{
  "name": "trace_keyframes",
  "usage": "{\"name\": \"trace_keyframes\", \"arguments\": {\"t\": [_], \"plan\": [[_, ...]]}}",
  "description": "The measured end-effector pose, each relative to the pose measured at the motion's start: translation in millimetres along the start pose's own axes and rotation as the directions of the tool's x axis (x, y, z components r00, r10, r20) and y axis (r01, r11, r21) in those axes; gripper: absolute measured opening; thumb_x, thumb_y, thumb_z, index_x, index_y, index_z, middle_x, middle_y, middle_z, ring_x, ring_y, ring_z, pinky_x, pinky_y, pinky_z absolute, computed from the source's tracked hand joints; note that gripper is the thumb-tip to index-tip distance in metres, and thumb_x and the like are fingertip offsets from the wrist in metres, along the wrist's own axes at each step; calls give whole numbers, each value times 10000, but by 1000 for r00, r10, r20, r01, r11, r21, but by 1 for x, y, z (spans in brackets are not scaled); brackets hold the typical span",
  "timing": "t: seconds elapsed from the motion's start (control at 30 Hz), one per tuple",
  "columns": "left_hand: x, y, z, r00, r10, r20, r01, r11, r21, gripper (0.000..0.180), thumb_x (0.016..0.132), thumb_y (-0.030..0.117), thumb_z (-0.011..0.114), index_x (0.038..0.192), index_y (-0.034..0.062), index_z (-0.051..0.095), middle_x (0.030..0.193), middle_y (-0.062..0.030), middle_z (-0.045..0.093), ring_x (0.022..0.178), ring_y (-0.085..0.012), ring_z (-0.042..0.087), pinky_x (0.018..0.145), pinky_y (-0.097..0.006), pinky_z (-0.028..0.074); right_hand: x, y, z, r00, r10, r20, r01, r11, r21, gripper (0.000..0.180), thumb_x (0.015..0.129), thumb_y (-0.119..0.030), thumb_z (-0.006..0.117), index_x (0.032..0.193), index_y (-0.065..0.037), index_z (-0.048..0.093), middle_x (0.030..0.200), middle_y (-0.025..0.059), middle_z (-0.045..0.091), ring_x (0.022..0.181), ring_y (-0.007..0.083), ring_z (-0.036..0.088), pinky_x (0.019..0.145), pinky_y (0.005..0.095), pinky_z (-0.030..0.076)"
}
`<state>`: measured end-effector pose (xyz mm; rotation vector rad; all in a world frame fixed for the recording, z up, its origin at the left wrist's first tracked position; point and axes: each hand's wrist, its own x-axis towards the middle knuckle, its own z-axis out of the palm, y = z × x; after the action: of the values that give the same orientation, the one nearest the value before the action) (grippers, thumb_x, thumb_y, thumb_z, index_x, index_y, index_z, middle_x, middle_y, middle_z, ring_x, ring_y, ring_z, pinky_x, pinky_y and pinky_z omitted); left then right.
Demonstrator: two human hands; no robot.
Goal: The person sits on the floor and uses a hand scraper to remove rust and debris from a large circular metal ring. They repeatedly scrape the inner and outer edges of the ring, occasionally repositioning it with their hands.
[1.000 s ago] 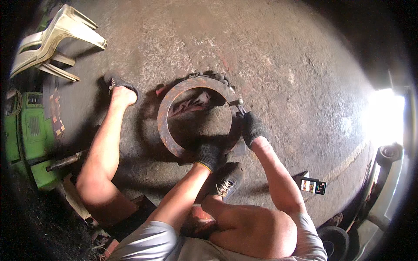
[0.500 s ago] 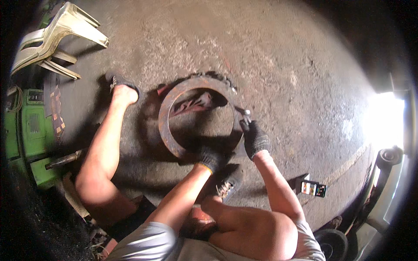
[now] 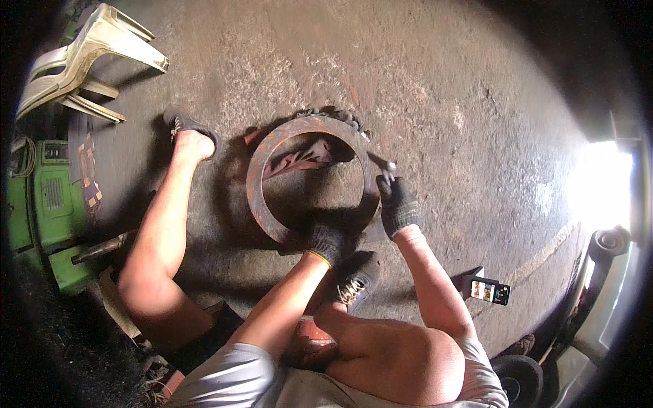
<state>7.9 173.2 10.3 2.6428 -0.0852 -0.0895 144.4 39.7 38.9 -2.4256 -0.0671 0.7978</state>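
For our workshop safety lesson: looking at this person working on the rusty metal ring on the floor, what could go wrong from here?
1. The left hand grips the near edge of the rusty ring; if the ring shifts, fingers could be pinched.
2. The right hand holds a small tool at the rim; a slip might hit the glove or the bare legs.
3. The phone lying on the floor could be stepped on.

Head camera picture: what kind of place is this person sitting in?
Probably a repair workshop or garage yard. The person sits on a stained concrete floor, with gloved hands on a big rusty metal ring. A green machine stands at the left, and a vehicle wheel shows at the right edge.
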Motion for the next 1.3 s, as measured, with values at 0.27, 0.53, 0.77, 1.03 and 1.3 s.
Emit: {"name": "trace_keyframes", "arguments": {"t": [0.27,0.53,0.77,1.03,1.3], "plan": [[-4,0,7,1000,7,3,-7,997,72,629,874,271,690,1482,249,532,931,-149,744,762,-368,729,652,-546,556,0,-9,0,995,28,93,-16,992,-123,453,1024,-487,615,1100,-42,645,1034,292,705,1021,495,677,801,540,529],[-6,4,2,996,-83,32,81,994,75,563,888,241,663,1444,241,576,984,-164,751,869,-362,740,714,-534,563,4,2,4,997,34,67,-28,996,-84,520,1030,-564,561,1112,-57,644,1087,308,696,1025,519,663,826,555,527],[-1,-4,12,962,-140,236,126,989,74,454,842,225,681,1295,202,697,1057,-165,747,951,-378,727,798,-541,560,18,15,12,998,-56,-7,56,995,79,512,1030,-524,584,1158,-33,654,1092,303,705,1066,500,667,827,524,525],[-7,-6,16,971,-147,188,144,989,30,375,814,274,707,1169,156,732,1063,-183,737,974,-390,709,860,-535,552,15,7,0,990,-130,-49,133,989,63,536,1034,-553,556,1195,-50,651,1074,294,706,1051,501,663,843,534,518],[-13,-11,31,977,-135,166,127,990,58,410,828,329,698,1183,125,708,1075,-197,731,977,-399,708,874,-537,547,15,-13,0,995,0,98,18,984,-178,473,1024,-516,582,1165,-70,653,1075,306,703,1070,509,662,852,524,532]]}}
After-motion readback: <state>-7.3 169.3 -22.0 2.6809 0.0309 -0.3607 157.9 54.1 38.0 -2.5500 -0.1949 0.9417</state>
